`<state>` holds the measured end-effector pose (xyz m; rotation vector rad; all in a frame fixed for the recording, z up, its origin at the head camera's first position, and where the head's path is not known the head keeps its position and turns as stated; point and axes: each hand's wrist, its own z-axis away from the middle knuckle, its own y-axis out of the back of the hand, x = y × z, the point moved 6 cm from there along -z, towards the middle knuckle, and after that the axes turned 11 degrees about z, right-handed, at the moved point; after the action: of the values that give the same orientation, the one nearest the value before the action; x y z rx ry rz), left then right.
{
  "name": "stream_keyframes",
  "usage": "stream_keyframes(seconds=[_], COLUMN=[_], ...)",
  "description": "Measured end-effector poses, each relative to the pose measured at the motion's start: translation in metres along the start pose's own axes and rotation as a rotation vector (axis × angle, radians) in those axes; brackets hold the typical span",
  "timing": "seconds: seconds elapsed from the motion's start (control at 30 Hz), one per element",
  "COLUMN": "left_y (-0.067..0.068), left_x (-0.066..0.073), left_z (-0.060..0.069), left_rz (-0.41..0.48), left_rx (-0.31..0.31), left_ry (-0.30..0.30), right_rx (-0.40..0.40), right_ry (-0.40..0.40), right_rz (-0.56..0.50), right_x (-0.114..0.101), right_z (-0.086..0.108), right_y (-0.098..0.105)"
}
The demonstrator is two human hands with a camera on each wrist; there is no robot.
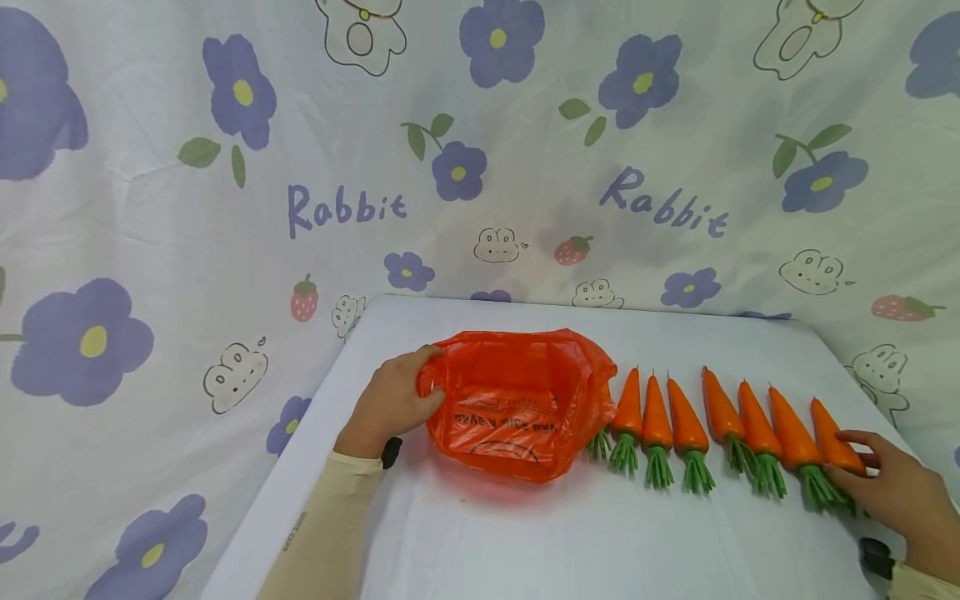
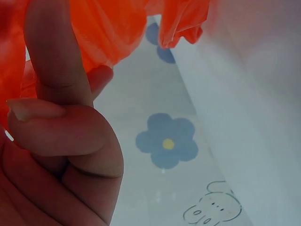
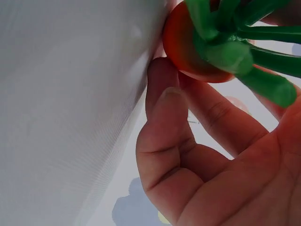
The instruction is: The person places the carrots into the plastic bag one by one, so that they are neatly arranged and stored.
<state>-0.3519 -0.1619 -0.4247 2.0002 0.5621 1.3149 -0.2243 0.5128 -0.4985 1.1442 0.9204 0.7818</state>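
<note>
A red plastic bag lies on the white table, its mouth spread towards me. My left hand grips the bag's left edge, with the thumb in front at the rim. In the left wrist view the red film passes behind the fingers. At the right end of a row of carrots, my right hand holds the last carrot near its leafy end. The right wrist view shows this carrot's orange shoulder between fingers, with green stems pointing towards the camera.
Several more orange carrots with green tops lie side by side between the bag and my right hand. The leftmost one is mostly hidden by the bag. A patterned curtain hangs behind the white table.
</note>
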Motion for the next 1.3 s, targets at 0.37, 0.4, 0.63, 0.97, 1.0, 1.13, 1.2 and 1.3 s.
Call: stream_keyframes(seconds=[0.37, 0.4, 0.63, 0.97, 1.0, 1.13, 1.2, 1.3], left_y=[0.001, 0.000, -0.001, -0.001, -0.001, -0.001, -0.001, 0.000], left_x=[-0.002, -0.002, -0.003, -0.003, -0.003, -0.004, -0.004, -0.004], left_z=[0.000, 0.000, 0.000, 0.000, 0.000, 0.000, 0.001, 0.001], left_rz=[0.016, 0.017, 0.015, 0.027, 0.029, 0.035, 0.034, 0.032], left_rx=[-0.002, -0.003, -0.001, 0.000, -0.001, 0.000, 0.003, 0.005], left_ry=[0.002, 0.000, -0.002, 0.005, 0.007, 0.013, 0.015, 0.016], right_rx=[0.004, 0.005, 0.032, -0.026, -0.025, 0.003, 0.024, 0.037], right_ry=[-0.054, -0.058, -0.058, -0.120, -0.120, -0.107, -0.101, -0.107], right_rz=[-0.007, -0.009, -0.027, -0.131, -0.135, -0.144, -0.153, -0.169], right_x=[0.004, 0.004, 0.007, 0.014, 0.016, 0.020, 0.021, 0.018], right_z=[0.001, 0.001, 0.001, 0.001, 0.000, -0.005, -0.006, -0.004], right_y=[-0.003, -0.003, -0.001, -0.007, -0.008, -0.010, -0.010, -0.008])
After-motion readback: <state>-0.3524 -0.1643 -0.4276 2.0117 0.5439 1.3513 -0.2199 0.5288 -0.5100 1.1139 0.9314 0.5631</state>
